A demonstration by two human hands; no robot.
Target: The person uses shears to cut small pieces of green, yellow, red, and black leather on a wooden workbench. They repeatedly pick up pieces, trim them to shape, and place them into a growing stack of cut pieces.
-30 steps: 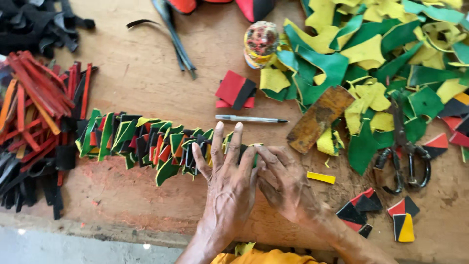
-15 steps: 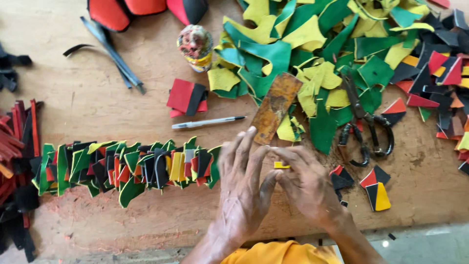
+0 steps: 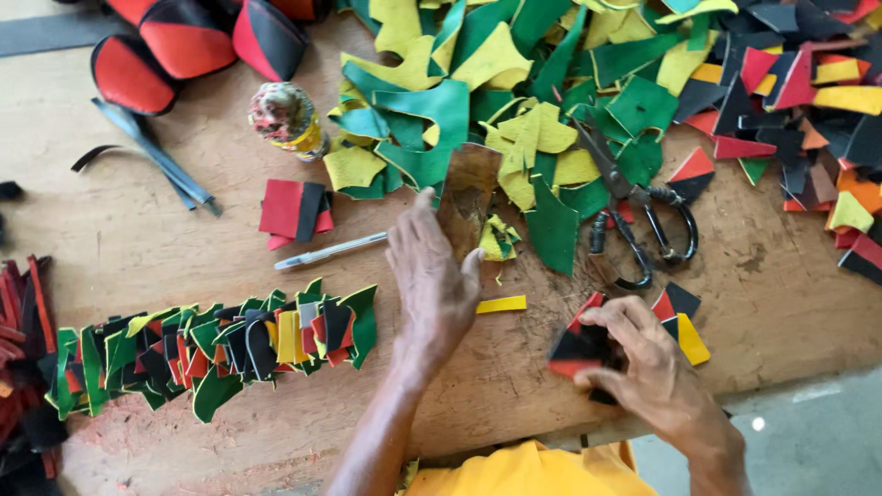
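My left hand (image 3: 434, 280) lies flat on the wooden table (image 3: 175, 257), fingers apart, just right of a long row of overlapped green, black, red and yellow leather pieces (image 3: 211, 349). Its fingertips reach a brown rectangular leather piece (image 3: 467, 197). My right hand (image 3: 643, 363) grips a small stack of red and black leather pieces (image 3: 574, 349) near the table's front edge. A thin yellow strip (image 3: 501, 304) lies between the two hands.
A heap of green and yellow scraps (image 3: 496, 101) fills the far middle, with black scissors (image 3: 643, 216) at its edge. A pen (image 3: 331, 250), a red and black piece (image 3: 294, 211), a small bottle (image 3: 285, 118), and mixed coloured pieces (image 3: 808, 83) at the far right.
Both hands left the end of the row. My left hand moved up toward the brown piece; my right hand moved right and took hold of the red and black pieces. The view shifted right.
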